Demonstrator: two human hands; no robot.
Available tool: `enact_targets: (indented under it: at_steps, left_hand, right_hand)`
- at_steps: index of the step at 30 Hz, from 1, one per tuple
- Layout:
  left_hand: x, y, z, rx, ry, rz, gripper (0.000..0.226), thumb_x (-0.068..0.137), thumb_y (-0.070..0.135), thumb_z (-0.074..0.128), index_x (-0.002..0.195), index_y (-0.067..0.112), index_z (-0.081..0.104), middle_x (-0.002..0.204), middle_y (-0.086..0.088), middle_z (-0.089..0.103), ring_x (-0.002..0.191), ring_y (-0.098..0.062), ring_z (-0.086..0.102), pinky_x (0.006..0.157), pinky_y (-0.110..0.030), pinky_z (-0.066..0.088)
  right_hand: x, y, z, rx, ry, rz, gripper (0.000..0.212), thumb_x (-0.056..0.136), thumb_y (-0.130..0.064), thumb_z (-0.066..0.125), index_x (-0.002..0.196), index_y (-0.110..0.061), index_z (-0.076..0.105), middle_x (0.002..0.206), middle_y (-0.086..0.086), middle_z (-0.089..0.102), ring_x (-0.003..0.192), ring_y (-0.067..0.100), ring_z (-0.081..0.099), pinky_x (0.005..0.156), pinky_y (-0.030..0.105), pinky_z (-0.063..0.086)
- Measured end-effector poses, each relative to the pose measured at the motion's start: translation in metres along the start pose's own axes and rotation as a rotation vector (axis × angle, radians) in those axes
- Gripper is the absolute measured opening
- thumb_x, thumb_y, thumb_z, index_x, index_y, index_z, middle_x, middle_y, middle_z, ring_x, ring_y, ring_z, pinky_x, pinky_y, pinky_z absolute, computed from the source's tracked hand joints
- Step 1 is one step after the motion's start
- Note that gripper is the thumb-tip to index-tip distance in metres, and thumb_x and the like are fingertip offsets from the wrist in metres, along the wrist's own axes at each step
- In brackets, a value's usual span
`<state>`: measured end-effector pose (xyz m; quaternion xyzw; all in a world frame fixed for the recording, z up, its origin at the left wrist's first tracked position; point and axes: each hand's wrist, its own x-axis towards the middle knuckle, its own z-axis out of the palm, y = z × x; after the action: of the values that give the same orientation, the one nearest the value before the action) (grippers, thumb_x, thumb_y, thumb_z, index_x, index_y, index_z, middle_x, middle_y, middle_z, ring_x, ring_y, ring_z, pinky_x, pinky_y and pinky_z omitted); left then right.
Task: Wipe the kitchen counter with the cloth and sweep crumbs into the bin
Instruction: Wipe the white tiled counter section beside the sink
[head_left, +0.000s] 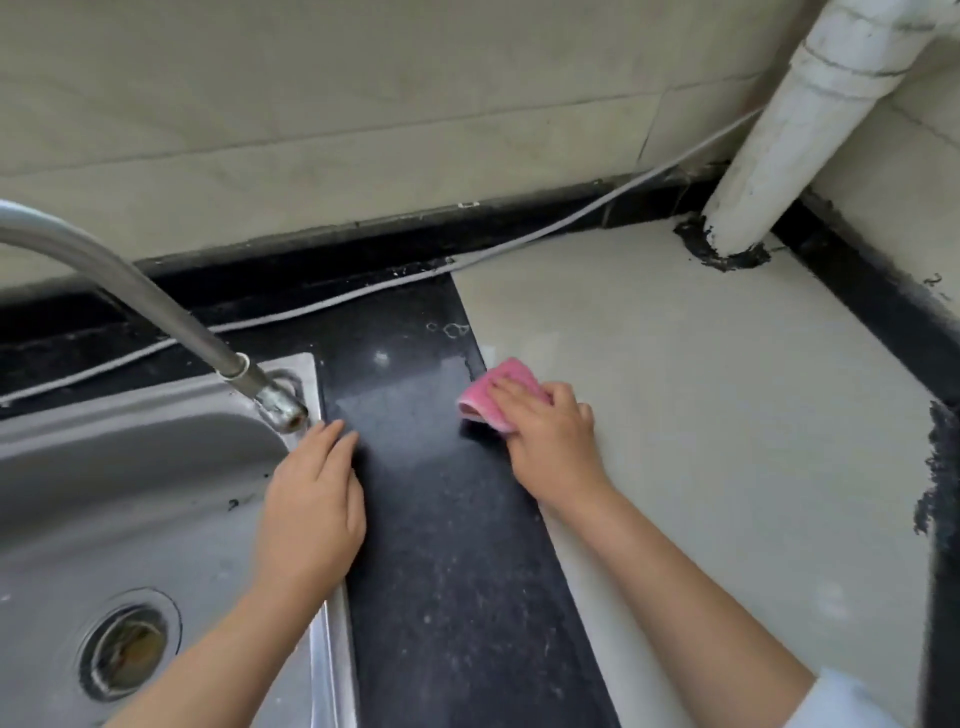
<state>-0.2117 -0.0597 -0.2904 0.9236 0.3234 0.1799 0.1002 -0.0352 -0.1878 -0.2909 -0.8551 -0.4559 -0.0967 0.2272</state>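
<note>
Cloth (485, 397): pressed flat under right hand (550, 436), unclenched.
Left hand (311, 499): relaxed, braced at 9 o'clock.
Stroke: overlap passes toward 6 o'clock, herding counter (457, 571) specks.

Counter (447, 545): dark speckled strip joined to a pale slab, dusted with pale specks.
Cloth (491, 392): pink, folded, under the right hand's (550, 441) fingers, across the seam.
Left hand (311, 499): flat on the strip's edge.
Cable (363, 297): grey, along the back, well beyond all fingertips.
</note>
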Motion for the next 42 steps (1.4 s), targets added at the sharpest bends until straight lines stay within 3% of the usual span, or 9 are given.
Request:
enact_targets:
  at_steps: [6, 12, 16, 20, 24, 29, 34, 39, 42]
  left_hand:
    - [-0.006, -0.018, -0.004, 0.002, -0.015, 0.122, 0.042, 0.082, 0.015, 0.035, 0.099, -0.011, 0.064, 0.103, -0.024, 0.065, 0.099, -0.04, 0.062, 0.091, -0.041, 0.042]
    - [-0.015, -0.024, 0.004, -0.046, -0.027, 0.091, 0.043, 0.081, 0.015, 0.036, 0.099, -0.012, 0.064, 0.104, -0.024, 0.065, 0.108, -0.03, 0.049, 0.096, -0.035, 0.031]
    - [-0.014, -0.024, 0.002, -0.062, -0.036, 0.097, 0.043, 0.08, 0.014, 0.036, 0.099, -0.012, 0.064, 0.104, -0.024, 0.065, 0.107, -0.034, 0.057, 0.094, -0.034, 0.034]
    - [-0.014, -0.021, -0.002, -0.04, -0.063, 0.097, 0.044, 0.08, 0.015, 0.035, 0.099, -0.012, 0.065, 0.103, -0.023, 0.066, 0.101, -0.038, 0.062, 0.091, -0.04, 0.046]
    - [-0.01, -0.022, -0.003, 0.021, -0.099, 0.155, 0.046, 0.078, 0.016, 0.035, 0.1, -0.012, 0.064, 0.103, -0.025, 0.066, 0.101, -0.041, 0.061, 0.093, -0.038, 0.031]
    - [-0.007, -0.024, -0.003, 0.05, -0.145, 0.202, 0.049, 0.076, 0.018, 0.034, 0.103, -0.011, 0.063, 0.109, -0.025, 0.064, 0.105, -0.042, 0.059, 0.094, -0.038, 0.027]
    - [-0.009, -0.023, -0.002, 0.031, -0.128, 0.215, 0.049, 0.076, 0.016, 0.034, 0.103, -0.014, 0.061, 0.108, -0.028, 0.063, 0.104, -0.045, 0.058, 0.094, -0.042, 0.032]
    - [-0.008, -0.021, -0.003, 0.044, -0.134, 0.214, 0.049, 0.077, 0.016, 0.034, 0.103, -0.015, 0.061, 0.108, -0.029, 0.063, 0.103, -0.046, 0.058, 0.083, -0.057, 0.045]
    - [-0.008, -0.022, -0.004, 0.059, -0.145, 0.216, 0.049, 0.078, 0.017, 0.033, 0.104, -0.014, 0.061, 0.108, -0.028, 0.063, 0.104, -0.045, 0.058, 0.085, -0.056, 0.045]
  right_hand:
    - [0.004, 0.072, -0.035, -0.051, 0.018, 0.49, 0.041, 0.079, 0.003, 0.04, 0.114, 0.001, 0.062, 0.108, 0.022, 0.065, 0.089, 0.041, 0.047, 0.078, 0.044, 0.043]
    - [0.005, -0.06, 0.015, 0.084, 0.053, -0.116, 0.039, 0.07, -0.005, 0.045, 0.101, -0.006, 0.069, 0.108, 0.007, 0.068, 0.076, 0.032, 0.054, 0.06, 0.035, 0.046]
    - [0.006, -0.081, 0.034, -0.025, -0.051, -0.159, 0.045, 0.071, -0.012, 0.036, 0.102, -0.016, 0.069, 0.113, -0.002, 0.067, 0.082, 0.025, 0.047, 0.056, 0.03, 0.041]
    - [0.006, -0.004, 0.008, -0.105, -0.049, 0.136, 0.045, 0.07, -0.001, 0.046, 0.11, -0.007, 0.065, 0.114, 0.008, 0.066, 0.077, 0.038, 0.053, 0.063, 0.04, 0.047]
    - [-0.012, 0.053, -0.03, -0.14, -0.029, 0.488, 0.049, 0.079, 0.008, 0.037, 0.122, -0.003, 0.056, 0.114, 0.019, 0.062, 0.093, 0.036, 0.041, 0.08, 0.037, 0.037]
    - [-0.013, -0.028, -0.017, 0.005, 0.044, 0.104, 0.046, 0.071, -0.004, 0.037, 0.108, 0.002, 0.064, 0.1, 0.018, 0.067, 0.076, 0.035, 0.048, 0.061, 0.038, 0.047]
    - [-0.06, -0.075, -0.003, -0.081, -0.122, -0.153, 0.044, 0.072, -0.009, 0.041, 0.108, -0.012, 0.066, 0.118, 0.001, 0.064, 0.085, 0.023, 0.042, 0.057, 0.028, 0.038]
    - [-0.056, 0.019, -0.035, -0.111, -0.066, 0.357, 0.046, 0.074, 0.007, 0.047, 0.117, -0.001, 0.059, 0.122, 0.015, 0.06, 0.086, 0.042, 0.049, 0.075, 0.046, 0.048]
    - [-0.05, 0.032, -0.045, -0.093, 0.034, 0.554, 0.046, 0.079, 0.008, 0.04, 0.123, 0.003, 0.053, 0.119, 0.019, 0.06, 0.094, 0.041, 0.043, 0.083, 0.037, 0.037]
